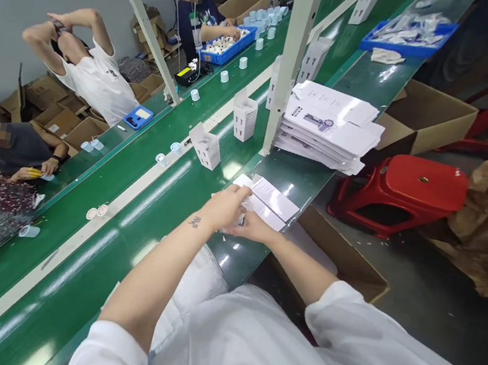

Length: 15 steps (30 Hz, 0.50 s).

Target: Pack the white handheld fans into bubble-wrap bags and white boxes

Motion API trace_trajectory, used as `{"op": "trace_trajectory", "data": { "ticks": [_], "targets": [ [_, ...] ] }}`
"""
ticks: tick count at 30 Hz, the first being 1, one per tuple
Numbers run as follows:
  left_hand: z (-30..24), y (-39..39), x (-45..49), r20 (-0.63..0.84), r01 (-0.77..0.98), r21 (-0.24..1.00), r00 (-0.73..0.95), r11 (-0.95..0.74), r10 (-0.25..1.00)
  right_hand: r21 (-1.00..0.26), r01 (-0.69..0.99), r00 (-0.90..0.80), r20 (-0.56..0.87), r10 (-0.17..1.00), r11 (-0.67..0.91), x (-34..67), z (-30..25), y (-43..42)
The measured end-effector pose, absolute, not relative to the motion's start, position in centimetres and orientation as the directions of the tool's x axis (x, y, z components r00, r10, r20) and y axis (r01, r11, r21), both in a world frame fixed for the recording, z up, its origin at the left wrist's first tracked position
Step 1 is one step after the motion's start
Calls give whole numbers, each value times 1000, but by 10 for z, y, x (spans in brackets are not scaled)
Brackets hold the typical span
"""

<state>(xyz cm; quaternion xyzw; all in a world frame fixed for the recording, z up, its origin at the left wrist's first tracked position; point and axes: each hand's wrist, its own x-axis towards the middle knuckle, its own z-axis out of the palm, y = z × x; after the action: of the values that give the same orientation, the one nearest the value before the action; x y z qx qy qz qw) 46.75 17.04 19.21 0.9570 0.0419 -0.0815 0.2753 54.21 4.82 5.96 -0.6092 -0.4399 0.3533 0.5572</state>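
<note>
1. White carton: held between the two hands, over the dark green table; fingers cover most of it, so its full shape cannot be told.
2. Left hand and right hand: close together, both clamped on the carton.
3. Flat cartons: lying on the table, just beyond the right hand.
4. Printed stack: white, flat pieces piled farther along the table, beside a white post.
5. Two open boxes: upright on the green belt, beyond the left hand.
6. Red stool: right of the table.
</note>
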Motion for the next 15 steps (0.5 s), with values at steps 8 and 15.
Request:
{"op": "trace_trajectory", "data": {
  "ticks": [8,15],
  "targets": [
    [164,186,412,-162,205,579,978,-789,135,-999,40,463,18,886,-1,542,55,41],
    [138,182,404,-185,364,400,931,-841,315,-916,392,394,87,915,-82,550,92,37]
  ]
}}
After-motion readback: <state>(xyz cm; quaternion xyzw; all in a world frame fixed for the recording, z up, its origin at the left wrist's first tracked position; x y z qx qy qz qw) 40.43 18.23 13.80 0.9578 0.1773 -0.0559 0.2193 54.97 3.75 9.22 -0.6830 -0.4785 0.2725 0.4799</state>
